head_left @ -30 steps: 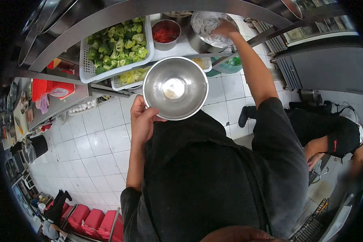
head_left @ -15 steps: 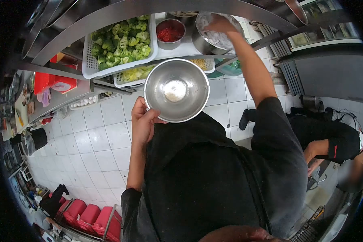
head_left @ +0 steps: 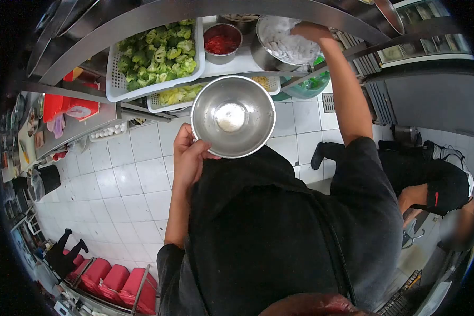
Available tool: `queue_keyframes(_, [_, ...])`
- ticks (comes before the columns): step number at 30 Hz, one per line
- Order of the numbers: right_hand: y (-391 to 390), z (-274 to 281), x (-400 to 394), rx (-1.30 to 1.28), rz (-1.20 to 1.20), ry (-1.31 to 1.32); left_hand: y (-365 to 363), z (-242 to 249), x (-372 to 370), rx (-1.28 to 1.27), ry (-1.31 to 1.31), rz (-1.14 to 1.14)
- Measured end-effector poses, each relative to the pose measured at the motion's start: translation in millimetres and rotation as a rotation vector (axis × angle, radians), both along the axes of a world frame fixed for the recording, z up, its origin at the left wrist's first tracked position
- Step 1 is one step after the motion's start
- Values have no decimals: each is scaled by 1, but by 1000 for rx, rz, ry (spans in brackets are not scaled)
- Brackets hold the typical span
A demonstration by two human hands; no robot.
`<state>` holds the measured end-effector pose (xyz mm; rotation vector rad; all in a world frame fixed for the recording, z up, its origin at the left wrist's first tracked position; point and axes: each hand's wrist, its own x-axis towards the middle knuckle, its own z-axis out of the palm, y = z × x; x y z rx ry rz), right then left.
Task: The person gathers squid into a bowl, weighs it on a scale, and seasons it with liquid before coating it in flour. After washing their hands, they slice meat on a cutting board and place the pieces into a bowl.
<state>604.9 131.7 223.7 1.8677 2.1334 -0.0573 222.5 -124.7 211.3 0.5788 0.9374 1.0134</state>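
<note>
My left hand (head_left: 191, 152) grips the near-left rim of a round steel bowl (head_left: 250, 118), thumb over the edge. The bowl is tilted towards me and holds only a few small specks on its bottom. At the upper right my right hand (head_left: 312, 31) is at a steel pot (head_left: 263, 57) lined with a clear plastic bag (head_left: 282, 45). Its fingers are closed at the bag's far right edge; the fingertips are partly hidden. What lies under the plastic is not clear.
On the shelf stand a white basket of broccoli (head_left: 158, 55) and a small pot of chopped red pepper (head_left: 221, 43). Lower down are a tray of pale green vegetables (head_left: 176, 96) and a green container (head_left: 305, 88). A steel rail (head_left: 205, 8) crosses above. A co-worker (head_left: 432, 181) bends at the right.
My right hand has moved from inside the pot to the right, and the plastic now spreads further over the rim. The bowl has shifted very slightly right. A distant person at lower left has moved.
</note>
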Motion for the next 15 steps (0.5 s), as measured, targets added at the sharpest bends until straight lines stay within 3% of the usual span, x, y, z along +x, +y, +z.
queue_keyframes(1, [-1,0,-2,-27,1,-23,2,0,2,2,0,-5])
queue_keyframes(4, [-19,-50,-4,178,-47,253,6,0,7,20,16,-8])
queue_keyframes(8, [-11,-33,3,92,-201,169,19,-11,18,-7,31,-25])
queue_keyframes(11, [-14,-6,14,272,-65,-72,29,-19,29,-16,30,-65])
queue_keyframes(14, [17,-22,94,266,15,263,41,-32,44,-17,40,-101])
queue_keyframes(15, [10,-12,84,414,80,221,45,-32,49,-21,32,-105])
